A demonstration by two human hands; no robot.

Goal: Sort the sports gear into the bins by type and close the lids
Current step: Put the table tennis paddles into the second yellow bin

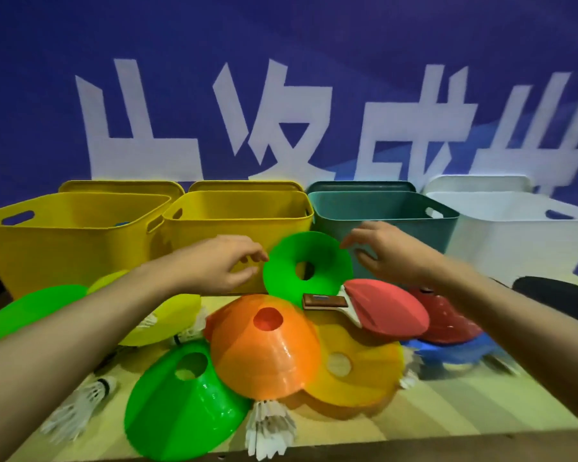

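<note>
Four bins (234, 228) stand behind cones (264, 348), a paddle (381, 311) and shuttlecocks (269, 428) on the table (447, 408).

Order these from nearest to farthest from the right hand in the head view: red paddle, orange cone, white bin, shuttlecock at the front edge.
From the right hand:
1. Red paddle, just below it.
2. White bin, to its right; almost as close.
3. Orange cone, lower left.
4. Shuttlecock, at the front edge.
</note>
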